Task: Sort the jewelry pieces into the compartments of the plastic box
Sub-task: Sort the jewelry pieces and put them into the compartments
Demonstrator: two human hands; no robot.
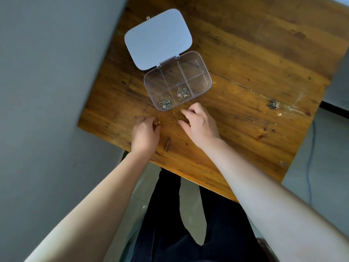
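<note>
Hands (145,132) on chain (177,115) beside box (205,86)

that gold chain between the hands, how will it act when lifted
The gold chain looks thin and lies in loose bends on the table, so it will likely droop limply. It probably weighs very little. It may tangle, like the clumped pieces in the plastic box.

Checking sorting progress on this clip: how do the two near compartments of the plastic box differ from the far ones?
The near compartments of the plastic box each hold a small tangle of jewelry; the far compartments look bare, the wooden table showing through. The near ones sit right by the left hand and right hand; the far ones lie by the hinge and open lid. All share clear walls and dividers.
</note>
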